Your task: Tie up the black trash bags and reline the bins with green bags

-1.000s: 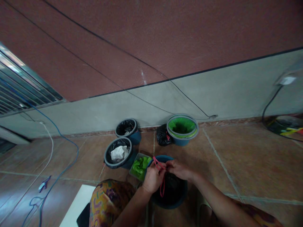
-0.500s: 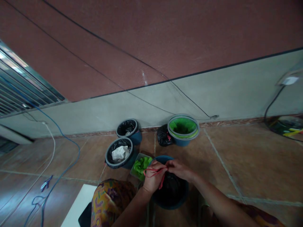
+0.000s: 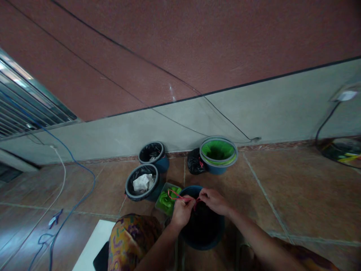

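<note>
Between my knees stands a blue bin (image 3: 184, 238) with a black bag (image 3: 203, 226) inside it. My left hand (image 3: 182, 211) is closed on a red drawstring (image 3: 174, 195), whose loop sticks out to the left of the fingers. Close beside it, over the bin's far half, my right hand (image 3: 214, 200) pinches the red string too. Between the fingertips the string runs down to the bag's gathered top, which is dark and hard to make out. Left of the bin is a clear tray (image 3: 158, 206) with bright green plastic bags (image 3: 167, 200) in it.
Two bins lined with black bags stand at the left, the nearer bin (image 3: 128, 189) holding white paper (image 3: 143, 183). By the wall are a tied black bag (image 3: 194, 165) and a bin with a green liner (image 3: 218, 145). A blue hose (image 3: 84, 194) crosses the floor at left.
My hands have drawn slightly apart at the fingertips. The left hand has turned, and the string's loop now points up and left, where before an end hung down over the bag.
</note>
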Action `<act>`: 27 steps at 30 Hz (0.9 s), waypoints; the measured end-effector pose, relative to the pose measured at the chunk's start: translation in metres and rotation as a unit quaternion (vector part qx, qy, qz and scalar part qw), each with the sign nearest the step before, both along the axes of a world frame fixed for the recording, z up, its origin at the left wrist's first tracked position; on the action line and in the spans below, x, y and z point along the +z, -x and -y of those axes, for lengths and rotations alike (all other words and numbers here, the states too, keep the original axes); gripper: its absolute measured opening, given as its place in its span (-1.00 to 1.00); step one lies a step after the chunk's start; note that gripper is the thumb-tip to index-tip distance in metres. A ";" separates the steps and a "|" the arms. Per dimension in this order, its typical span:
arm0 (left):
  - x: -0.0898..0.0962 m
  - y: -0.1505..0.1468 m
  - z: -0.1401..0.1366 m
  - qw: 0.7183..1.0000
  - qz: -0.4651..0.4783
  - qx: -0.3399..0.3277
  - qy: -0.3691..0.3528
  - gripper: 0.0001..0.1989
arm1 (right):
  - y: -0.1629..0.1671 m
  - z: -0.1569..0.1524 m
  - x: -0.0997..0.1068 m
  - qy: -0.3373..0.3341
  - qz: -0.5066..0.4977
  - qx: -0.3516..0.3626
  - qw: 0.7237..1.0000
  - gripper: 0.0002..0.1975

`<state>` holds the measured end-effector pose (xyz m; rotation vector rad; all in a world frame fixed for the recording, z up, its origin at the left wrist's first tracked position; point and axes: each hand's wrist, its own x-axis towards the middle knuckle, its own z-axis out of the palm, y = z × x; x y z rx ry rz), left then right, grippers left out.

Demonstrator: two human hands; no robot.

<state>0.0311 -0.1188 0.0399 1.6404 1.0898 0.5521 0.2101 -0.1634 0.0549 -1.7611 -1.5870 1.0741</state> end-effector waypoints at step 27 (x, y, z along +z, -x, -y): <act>-0.001 0.000 0.002 0.952 0.158 0.155 0.210 -0.80 | 0.012 -0.004 -0.010 0.065 -0.254 -0.132 0.956 -0.80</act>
